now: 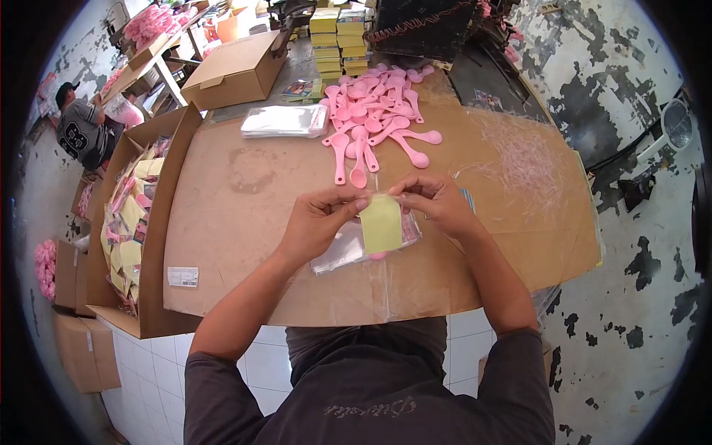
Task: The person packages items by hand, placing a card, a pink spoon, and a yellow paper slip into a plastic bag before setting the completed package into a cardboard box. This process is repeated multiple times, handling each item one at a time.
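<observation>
In the head view, a pale yellow card hangs upright between my hands, seemingly inside a clear plastic bag whose edges are hard to make out. My left hand pinches the top left corner, thumb against fingers. At the top right corner my right hand pinches too. A bit of pink shows under the card's lower edge; most of it is hidden. Beneath lies a stack of clear plastic bags. Just beyond my hands is a heap of pink plastic spoons.
On the cardboard-covered table lies another pack of clear bags. Stacked cards stand behind the spoons. Plastic strips are scattered right. A carton of packed pieces adjoins the left edge. A person is at the far left.
</observation>
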`<state>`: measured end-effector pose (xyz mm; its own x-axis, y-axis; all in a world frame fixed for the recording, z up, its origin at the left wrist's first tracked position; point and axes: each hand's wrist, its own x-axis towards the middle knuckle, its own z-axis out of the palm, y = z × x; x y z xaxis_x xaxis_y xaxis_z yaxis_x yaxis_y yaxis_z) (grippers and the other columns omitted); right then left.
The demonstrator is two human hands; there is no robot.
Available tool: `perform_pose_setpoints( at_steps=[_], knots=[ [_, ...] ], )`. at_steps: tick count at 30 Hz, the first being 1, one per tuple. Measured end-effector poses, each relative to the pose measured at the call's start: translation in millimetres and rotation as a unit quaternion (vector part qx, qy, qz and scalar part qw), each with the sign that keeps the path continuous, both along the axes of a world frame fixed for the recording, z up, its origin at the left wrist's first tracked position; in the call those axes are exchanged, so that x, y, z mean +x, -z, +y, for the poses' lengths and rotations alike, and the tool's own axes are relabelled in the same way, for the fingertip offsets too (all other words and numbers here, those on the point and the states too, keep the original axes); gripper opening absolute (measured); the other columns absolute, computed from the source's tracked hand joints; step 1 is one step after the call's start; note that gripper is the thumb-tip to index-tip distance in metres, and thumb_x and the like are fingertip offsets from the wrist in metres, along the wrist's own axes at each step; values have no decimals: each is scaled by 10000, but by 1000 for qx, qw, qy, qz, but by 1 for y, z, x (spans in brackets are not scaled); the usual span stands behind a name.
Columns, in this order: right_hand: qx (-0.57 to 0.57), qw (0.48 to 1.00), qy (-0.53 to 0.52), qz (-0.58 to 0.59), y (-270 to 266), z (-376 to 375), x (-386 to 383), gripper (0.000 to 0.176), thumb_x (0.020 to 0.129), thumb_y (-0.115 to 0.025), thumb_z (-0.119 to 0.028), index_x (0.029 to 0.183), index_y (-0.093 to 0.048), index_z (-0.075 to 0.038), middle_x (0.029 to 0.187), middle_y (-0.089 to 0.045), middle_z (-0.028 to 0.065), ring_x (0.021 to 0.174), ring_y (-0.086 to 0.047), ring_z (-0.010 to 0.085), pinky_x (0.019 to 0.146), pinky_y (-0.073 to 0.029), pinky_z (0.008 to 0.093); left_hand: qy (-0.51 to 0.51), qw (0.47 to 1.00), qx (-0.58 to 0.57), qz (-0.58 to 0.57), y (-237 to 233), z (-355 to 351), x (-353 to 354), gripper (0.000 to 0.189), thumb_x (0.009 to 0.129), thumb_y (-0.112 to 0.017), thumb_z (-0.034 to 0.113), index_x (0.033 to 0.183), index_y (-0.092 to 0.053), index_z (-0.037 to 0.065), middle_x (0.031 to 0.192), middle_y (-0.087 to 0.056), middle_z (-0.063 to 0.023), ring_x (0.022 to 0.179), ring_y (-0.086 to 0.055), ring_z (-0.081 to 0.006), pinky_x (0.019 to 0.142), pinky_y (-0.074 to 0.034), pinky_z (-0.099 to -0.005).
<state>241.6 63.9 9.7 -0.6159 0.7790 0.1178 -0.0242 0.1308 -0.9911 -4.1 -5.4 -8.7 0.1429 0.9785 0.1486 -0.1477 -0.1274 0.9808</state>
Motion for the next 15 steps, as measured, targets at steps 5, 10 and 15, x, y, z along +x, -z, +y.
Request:
perform_pose_setpoints(
  at_steps=[5, 10, 15],
  knots=[
    [-38, 997, -39, 59, -2, 6, 10, 158, 963, -696, -92, 1037, -766, 29, 957, -720, 64, 852, -656, 110, 764, -522, 272, 42, 998, -4, -48, -7, -2, -6, 274, 1049, -626, 160, 1186, -715, -59, 1132, -746, -111, 981, -708, -150, 872, -608, -324],
    [5, 1000, -16, 1, -6, -1, 6, 144, 954, -709, -39, 1071, -753, 35, 1009, -718, 67, 925, -680, 128, 835, -546, 283, 27, 999, -44, -2, -7, 0, -3, 298, 1050, -623, 179, 1218, -709, -52, 1127, -745, -107, 982, -709, -152, 866, -607, -319],
    [10, 999, -30, 20, 9, 6, 7, 205, 949, -730, -42, 1141, -720, 29, 1061, -720, 64, 978, -673, 117, 867, -542, 274, 32, 997, -35, 55, -5, 3, -3, 268, 1030, -643, 120, 1259, -705, -5, 1098, -754, -93, 954, -703, -119, 834, -600, -287]
  ],
)
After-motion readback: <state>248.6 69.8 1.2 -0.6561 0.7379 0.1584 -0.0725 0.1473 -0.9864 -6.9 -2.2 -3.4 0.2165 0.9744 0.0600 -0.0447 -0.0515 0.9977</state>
